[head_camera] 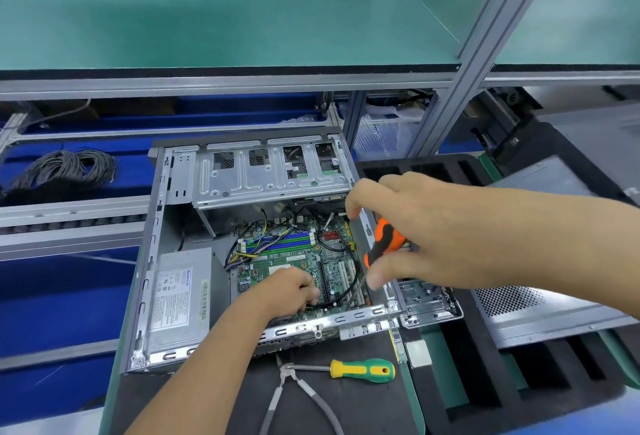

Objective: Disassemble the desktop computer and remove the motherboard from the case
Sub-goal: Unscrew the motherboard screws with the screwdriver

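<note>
Green shelving [242, 19] is filling the top of the view, with blue bins [69, 296] sitting below it and a dark mat [363, 410] covering the table nearest the camera. On that mat the open case [152, 261] is lying on its side, and the motherboard [294, 261] is lying inside it, toward its right half.

The left hand [284, 291] is reaching into the case and resting on the board's near part, its fingers [308, 291] curling around a black cable [341, 297]; the fingertips are tucked under, so how firmly they are pinching cannot be told. The right hand [415, 226] is closing around the orange and black screwdriver [384, 240], whose thin shaft is pointing down toward the board; its tip is hard to make out against the slots.

Beside the board, a grey power supply [180, 299] is filling the case's left part, and a drive cage [270, 171] is spanning the far end. Outside the near wall, a green and yellow screwdriver [362, 370] and cutters [294, 396] are lying on the mat, the cutter handles running off the bottom edge. A coil of cable [65, 168] is sitting at the far left.
</note>
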`<state>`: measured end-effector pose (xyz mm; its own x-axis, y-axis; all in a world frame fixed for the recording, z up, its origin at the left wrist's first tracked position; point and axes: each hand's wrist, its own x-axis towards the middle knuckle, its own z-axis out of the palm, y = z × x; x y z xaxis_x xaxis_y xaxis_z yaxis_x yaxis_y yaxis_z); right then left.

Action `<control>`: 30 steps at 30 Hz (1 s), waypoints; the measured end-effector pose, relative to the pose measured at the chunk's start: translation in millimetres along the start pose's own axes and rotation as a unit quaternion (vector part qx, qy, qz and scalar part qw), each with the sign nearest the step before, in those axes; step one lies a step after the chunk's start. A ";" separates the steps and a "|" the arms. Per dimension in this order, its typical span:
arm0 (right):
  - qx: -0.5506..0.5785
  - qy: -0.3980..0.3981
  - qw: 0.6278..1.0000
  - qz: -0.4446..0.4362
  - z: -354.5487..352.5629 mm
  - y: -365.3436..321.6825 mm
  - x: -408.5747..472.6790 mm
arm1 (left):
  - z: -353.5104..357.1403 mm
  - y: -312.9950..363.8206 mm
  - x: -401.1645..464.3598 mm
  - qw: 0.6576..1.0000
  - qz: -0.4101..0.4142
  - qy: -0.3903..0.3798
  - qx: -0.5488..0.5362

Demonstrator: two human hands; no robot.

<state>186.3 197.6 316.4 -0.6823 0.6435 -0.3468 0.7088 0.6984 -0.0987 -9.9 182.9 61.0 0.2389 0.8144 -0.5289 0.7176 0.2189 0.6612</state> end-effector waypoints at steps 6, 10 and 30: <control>-0.111 0.021 0.994 -0.011 -4.6 -1.6 0.8 | -1.2 1.0 -1.0 1.000 0.004 0.002 0.004; -0.008 -0.004 1.000 0.008 -4.7 -1.7 0.8 | -1.5 0.8 -1.2 1.000 0.004 0.005 0.005; 0.019 0.036 0.999 0.013 -2.0 7.8 9.0 | -2.0 -1.1 -2.5 1.000 0.004 0.001 -0.002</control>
<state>185.3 209.5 314.4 -0.6738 0.6829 -0.2824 0.7317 0.6699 -0.1258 -12.6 181.7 62.6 0.2439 0.8173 -0.5220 0.7133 0.2135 0.6675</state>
